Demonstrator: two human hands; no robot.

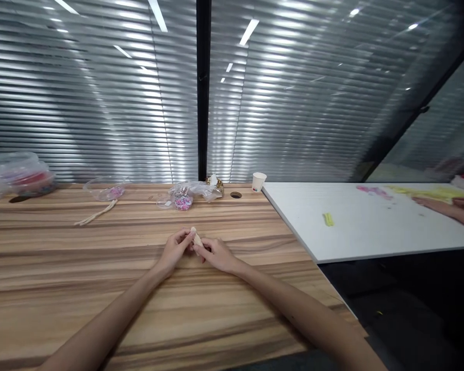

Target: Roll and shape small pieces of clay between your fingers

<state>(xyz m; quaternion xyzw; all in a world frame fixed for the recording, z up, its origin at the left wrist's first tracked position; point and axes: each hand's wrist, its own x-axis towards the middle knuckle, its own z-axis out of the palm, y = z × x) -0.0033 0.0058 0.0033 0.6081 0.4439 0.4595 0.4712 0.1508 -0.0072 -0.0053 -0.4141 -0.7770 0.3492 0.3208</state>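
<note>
A short cream-coloured piece of modelling clay (197,238) is held between my two hands, above the wood-grain table. My left hand (177,246) pinches its upper end between thumb and fingers. The lower end is gripped by my right hand (215,253), with the thumb laid along it. Some of the fingers on both hands are hidden behind the clay and each other. Farther left on the table lie thin cream strands (97,213), side by side, near a clear plastic container (107,189) with pink and purple bits in it.
A plastic bag (195,189) and a tub of pink beads (183,201) stand at the back, near a paper cup (259,181). Clear tubs (27,175) sit far left. On the white table (294,211) lies a yellow piece (328,219); another person's hands (435,205) work there.
</note>
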